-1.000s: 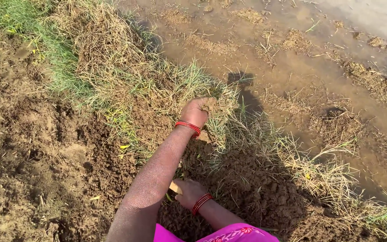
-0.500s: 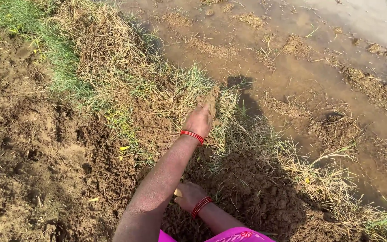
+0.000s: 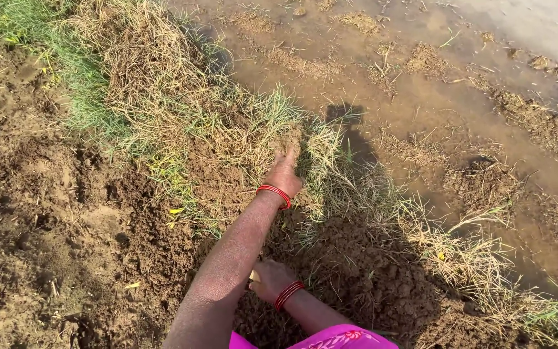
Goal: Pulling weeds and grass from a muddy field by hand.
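Closest to us, a bit of bright pink cloth [image 3: 330, 338] is showing at the bottom edge. Just above it, our right hand [image 3: 271, 279] is curling around something small and pale, low over the dark dug earth [image 3: 369, 271]. We are not able to tell what that pale thing is, because the fingers are hiding most of it. Red bangles [image 3: 289, 295] are sitting on that wrist.

Our left arm is stretching out further. Red bangles [image 3: 275, 192] are on this wrist too. Our left hand [image 3: 284, 171] is pushing into a clump of grass [image 3: 279, 123], and the fingertips are going under the blades where a lump of soil is sticking. The fingers are looking close together, but we cannot tell if they are gripping the clump or only pressing on it.

The clump of grass is sitting on the ridge between the brown dry soil [image 3: 40, 213] on one side and the muddy water [image 3: 434, 97] on the other. We are thinking it is soft and bendy on top, with wet, heavy mud hanging on its roots. The blades may be slippery and may tear. The best place to hold looks low down, near the roots, where the stems are bunching thick.

Farthest away, more dry straw-like grass [image 3: 137, 45] is lying in a heap.
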